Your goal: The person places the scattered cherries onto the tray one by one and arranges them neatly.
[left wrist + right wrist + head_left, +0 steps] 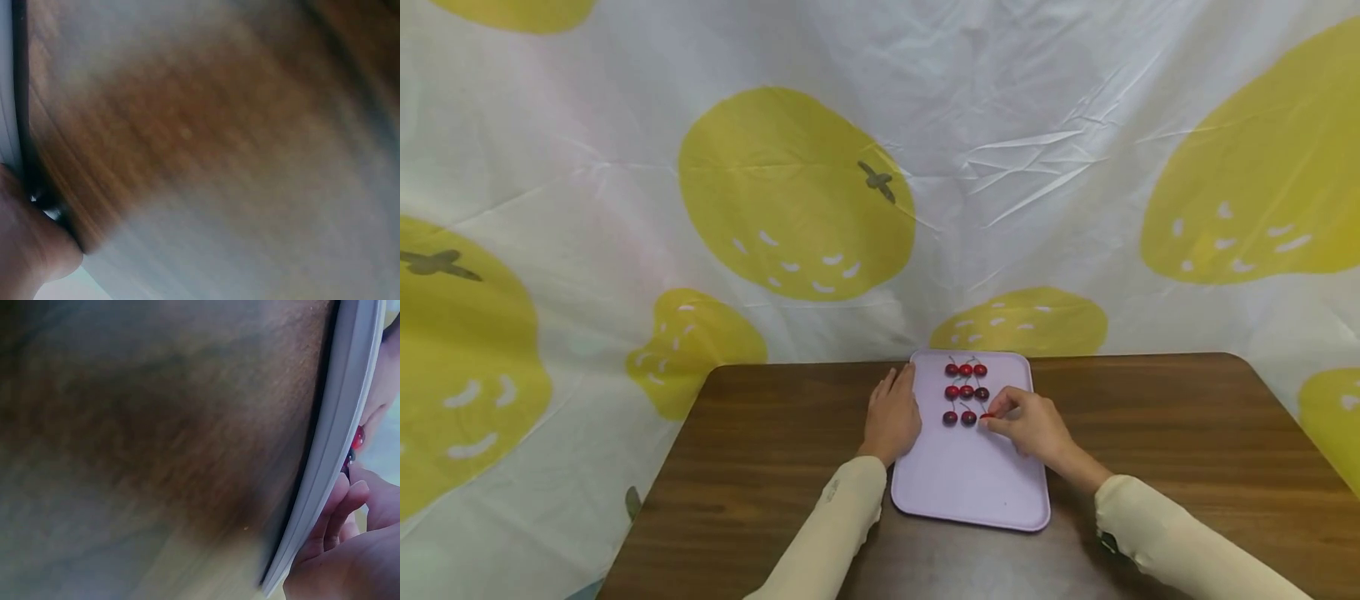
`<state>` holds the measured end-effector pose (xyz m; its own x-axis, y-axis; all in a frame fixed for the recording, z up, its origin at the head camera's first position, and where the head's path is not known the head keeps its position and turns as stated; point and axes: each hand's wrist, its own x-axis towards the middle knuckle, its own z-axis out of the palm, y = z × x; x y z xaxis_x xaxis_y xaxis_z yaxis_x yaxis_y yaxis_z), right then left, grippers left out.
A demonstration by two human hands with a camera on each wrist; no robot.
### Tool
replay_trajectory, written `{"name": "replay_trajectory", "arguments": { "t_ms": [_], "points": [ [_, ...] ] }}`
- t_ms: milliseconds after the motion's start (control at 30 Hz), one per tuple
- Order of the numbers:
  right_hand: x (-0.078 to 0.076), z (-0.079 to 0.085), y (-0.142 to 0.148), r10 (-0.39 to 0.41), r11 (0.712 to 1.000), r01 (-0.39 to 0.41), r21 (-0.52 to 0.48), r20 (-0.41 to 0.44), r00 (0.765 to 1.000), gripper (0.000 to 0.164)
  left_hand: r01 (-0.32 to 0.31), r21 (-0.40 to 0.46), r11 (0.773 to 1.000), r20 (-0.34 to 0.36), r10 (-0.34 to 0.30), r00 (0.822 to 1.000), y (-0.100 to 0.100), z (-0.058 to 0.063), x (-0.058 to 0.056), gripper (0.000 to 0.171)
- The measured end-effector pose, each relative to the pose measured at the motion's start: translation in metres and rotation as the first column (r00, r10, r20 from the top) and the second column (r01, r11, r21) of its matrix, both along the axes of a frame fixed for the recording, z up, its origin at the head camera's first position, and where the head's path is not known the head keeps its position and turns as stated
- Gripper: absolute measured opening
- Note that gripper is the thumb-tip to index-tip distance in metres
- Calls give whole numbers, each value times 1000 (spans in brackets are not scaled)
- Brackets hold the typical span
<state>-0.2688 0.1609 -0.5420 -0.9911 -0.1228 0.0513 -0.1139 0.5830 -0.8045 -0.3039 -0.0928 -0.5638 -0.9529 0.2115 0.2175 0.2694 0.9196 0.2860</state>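
A lilac tray [962,487] lies on the wooden table, with red cherries on stems in rows on its far half. The back row has three cherries [966,370] and the middle row three more [966,392]. Two cherries [968,418] sit in the nearest row. At that row's right end my right hand [1033,427] pinches a cherry [987,416] between thumb and fingers, partly covering it. My left hand [893,421] rests along the tray's left edge, fingers extended. The right wrist view shows the right hand [350,556] beyond the tray's rim, with red fruit partly hidden.
The brown table [775,450] extends on both sides of the tray. Behind it hangs a white cloth [1000,192] printed with large yellow fruit. The left wrist view is mostly blurred tabletop [187,131].
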Motion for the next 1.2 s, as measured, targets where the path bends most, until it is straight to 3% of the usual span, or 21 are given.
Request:
{"name": "replay_trajectory", "arguments": {
  "t_ms": [467,667,867,933,1100,1200],
  "points": [
    [1,-4,-2,-1,992,18,128,-134,991,27,2,14,1000,-16,-1,1000,2,-6,-1,53],
    [7,-1,0,-16,995,28,96,-131,991,30,-1,3,1000,-1,1,1000,2,-4,-1,54],
    [16,11,6,-43,998,41,-37,-65,997,32,13,-40,999,11,-13,1000,1,0,-4,54],
    [20,15,9,-47,996,43,-73,-57,997,33,33,-49,998,-13,-34,999,-2,-3,-7,53],
    [32,22,15,-48,999,43,-28,-189,981,31,73,-63,995,-20,-75,997,-10,-12,-14,54],
    [39,25,19,-48,999,52,9,-263,964,27,78,-53,996,15,-78,997,-14,-15,-16,55]
  ]
}}
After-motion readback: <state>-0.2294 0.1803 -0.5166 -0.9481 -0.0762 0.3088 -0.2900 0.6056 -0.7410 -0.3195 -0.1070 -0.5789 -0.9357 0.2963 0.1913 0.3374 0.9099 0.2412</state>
